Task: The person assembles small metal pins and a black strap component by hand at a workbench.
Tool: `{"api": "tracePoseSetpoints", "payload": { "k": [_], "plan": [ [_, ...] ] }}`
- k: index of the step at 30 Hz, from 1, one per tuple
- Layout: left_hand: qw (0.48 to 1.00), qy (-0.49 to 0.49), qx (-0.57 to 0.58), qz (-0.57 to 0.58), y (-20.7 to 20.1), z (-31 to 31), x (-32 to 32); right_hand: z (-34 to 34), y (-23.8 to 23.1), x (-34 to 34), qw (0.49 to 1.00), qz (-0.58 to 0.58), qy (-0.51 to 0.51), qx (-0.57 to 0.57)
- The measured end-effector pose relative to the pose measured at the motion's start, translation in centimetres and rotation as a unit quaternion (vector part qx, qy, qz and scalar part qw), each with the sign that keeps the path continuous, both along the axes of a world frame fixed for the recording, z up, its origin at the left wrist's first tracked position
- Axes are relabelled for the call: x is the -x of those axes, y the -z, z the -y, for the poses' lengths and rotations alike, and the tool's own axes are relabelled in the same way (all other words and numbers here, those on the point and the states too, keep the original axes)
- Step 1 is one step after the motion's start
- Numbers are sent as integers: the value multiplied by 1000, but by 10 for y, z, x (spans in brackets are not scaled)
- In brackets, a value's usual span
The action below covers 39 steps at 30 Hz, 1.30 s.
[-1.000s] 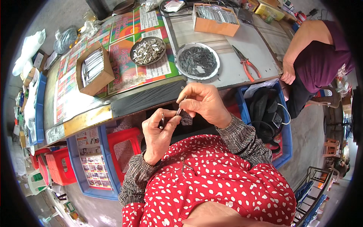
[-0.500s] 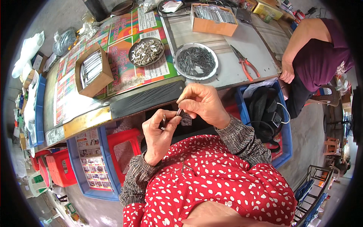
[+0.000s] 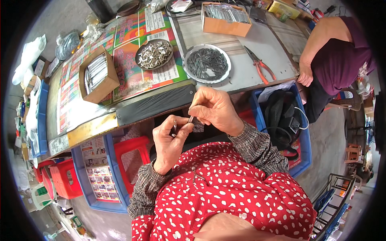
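Workbench (image 3: 265, 44): spans the upper view, partly covered with printed card; its near edge faces the person.

Co-worker (image 3: 337, 64): at the bench's right end, one hand near its edge.

Blue crate (image 3: 307, 154): stands beside the bench on the right, holding a black bag (image 3: 275, 110), evidently stowed clear of the worktop.

Stock: two cardboard boxes, one at left (image 3: 105, 90) and one at the back (image 3: 226, 27), contain slim silvery pieces, probably boxed to keep them aligned. A white-rimmed plate (image 3: 186, 68) of dark slender pins (image 3: 207, 60) and a dark round dish (image 3: 149, 68) of short metal sleeves (image 3: 156, 53) stand close together, presumably sorted by kind within reach. Red-handled pliers (image 3: 261, 69) lie right of the plate, handles toward the near edge, a placement that would suit pick-up.

Hands: raised in front of the bench edge, fingertips meeting. The right hand (image 3: 217, 110) is arched, thumb and forefinger pinched on a small slender part (image 3: 191, 119). The left hand (image 3: 169, 138) points upward, its fingertips at that part's lower end, while its curled fingers retain a bright metal piece (image 3: 174, 128). The part's exact form cannot be determined.
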<state>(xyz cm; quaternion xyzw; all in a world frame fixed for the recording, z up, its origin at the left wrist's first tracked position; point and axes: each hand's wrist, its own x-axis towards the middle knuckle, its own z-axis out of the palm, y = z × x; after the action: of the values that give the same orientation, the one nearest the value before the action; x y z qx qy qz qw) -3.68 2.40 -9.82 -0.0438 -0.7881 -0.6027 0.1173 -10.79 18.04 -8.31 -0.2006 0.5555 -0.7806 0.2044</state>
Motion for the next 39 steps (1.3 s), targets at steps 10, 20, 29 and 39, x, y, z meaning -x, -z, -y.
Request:
{"api": "tracePoseSetpoints", "payload": {
  "k": [10,20,29,39],
  "plan": [
    [989,-68,89,-99,1,-6,4,11,3,-5,992,-59,94,-55],
    [986,78,-123,85,-7,0,-1,-2,6,-1,999,-7,-23,24],
    [976,61,-170,122,-7,3,2,-6,-4,1,998,24,-50,1],
    [974,84,-171,120,-4,5,2,1,2,-4,1000,-1,6,-11]
  ]
}}
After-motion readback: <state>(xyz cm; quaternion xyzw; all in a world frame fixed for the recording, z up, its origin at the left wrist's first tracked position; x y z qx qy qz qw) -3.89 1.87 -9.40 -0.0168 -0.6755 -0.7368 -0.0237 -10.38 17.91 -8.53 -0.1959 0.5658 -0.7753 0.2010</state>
